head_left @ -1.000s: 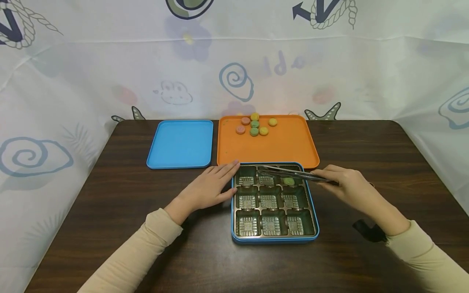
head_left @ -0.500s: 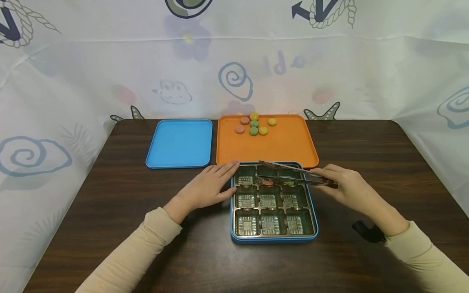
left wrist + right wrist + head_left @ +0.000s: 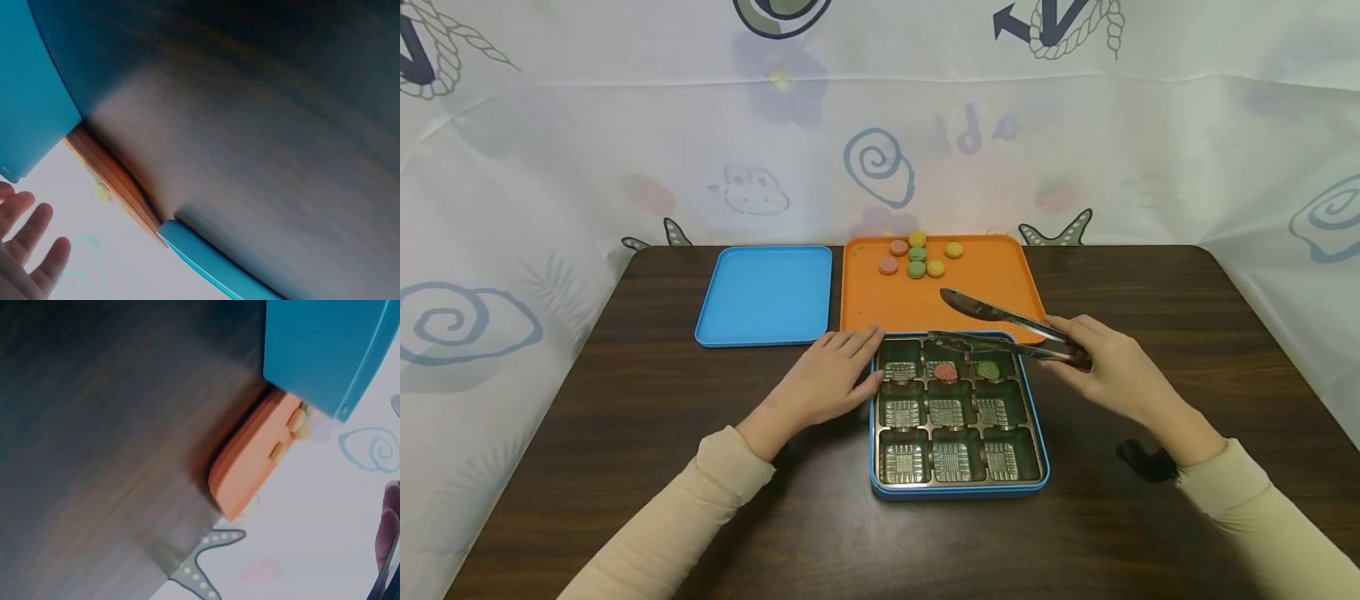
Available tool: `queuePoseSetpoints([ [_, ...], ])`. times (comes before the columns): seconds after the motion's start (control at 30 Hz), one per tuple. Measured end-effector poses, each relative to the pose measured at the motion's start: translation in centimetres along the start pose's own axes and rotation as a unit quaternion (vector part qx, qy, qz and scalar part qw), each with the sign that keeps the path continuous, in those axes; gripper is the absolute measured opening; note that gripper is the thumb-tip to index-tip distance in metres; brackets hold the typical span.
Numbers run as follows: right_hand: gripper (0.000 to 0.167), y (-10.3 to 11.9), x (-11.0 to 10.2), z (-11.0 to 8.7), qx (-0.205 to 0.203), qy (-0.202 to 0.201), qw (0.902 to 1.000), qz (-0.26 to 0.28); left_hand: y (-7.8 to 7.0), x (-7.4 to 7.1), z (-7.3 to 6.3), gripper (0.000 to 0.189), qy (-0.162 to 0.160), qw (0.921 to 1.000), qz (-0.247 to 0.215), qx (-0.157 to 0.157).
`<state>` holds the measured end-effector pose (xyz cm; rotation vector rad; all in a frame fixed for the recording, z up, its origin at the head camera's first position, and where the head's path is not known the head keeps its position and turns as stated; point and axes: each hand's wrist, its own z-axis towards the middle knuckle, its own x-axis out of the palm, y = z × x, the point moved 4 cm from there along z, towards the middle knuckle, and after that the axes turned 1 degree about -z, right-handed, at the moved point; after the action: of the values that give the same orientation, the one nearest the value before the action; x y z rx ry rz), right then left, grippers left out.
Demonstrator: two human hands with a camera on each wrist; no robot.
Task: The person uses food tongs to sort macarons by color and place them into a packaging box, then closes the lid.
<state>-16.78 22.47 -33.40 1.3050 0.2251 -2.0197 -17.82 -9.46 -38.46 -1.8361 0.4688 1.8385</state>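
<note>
A blue tin (image 3: 959, 492) with a metallic insert of square compartments stands in front of me. In its back row a pink cookie (image 3: 945, 372) sits in the middle compartment and a green cookie (image 3: 988, 370) in the right one. My left hand (image 3: 820, 383) rests against the tin's left side with straight fingers. My right hand (image 3: 1108, 371) grips metal tongs (image 3: 1000, 314), whose arms are spread with nothing between them. One tong arm overlaps the orange tray, the other the tin's back edge. In the right wrist view only fingers (image 3: 387, 531) and part of the tongs show.
Behind the tin lies an orange tray (image 3: 880, 304) with several pink, green and yellow cookies (image 3: 917, 254) near its back edge. A blue tray (image 3: 765, 296) lies to its left. A patterned white cloth (image 3: 700, 125) hangs behind the dark wooden table (image 3: 775, 533).
The tongs have spread apart and lifted back from the tin toward the orange tray. The pink cookie now lies released in the back middle compartment. My left hand stays in place.
</note>
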Motion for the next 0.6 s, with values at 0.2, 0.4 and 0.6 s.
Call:
queuePoseSetpoints([
  [0.2, 0.048, -1.3, 0.4, 1.9, 0.081, 0.010, 0.9966, -0.011, 0.0, 0.3, 0.4, 0.061, 0.009, 0.9998, 0.009, -0.014],
  [0.4, 0.044, -2.8, 0.9, 4.5, 0.155, 0.049, 0.9868, -0.005, 0.0, 0.6, 0.6, 0.058, 0.003, 0.9999, 0.012, 0.002],
  [0.6, 0.044, -4.2, 1.9, 6.8, 0.196, 0.074, 0.9778, -0.007, -0.1, 0.8, 0.8, 0.057, 0.003, 0.9997, 0.008, 0.021],
])
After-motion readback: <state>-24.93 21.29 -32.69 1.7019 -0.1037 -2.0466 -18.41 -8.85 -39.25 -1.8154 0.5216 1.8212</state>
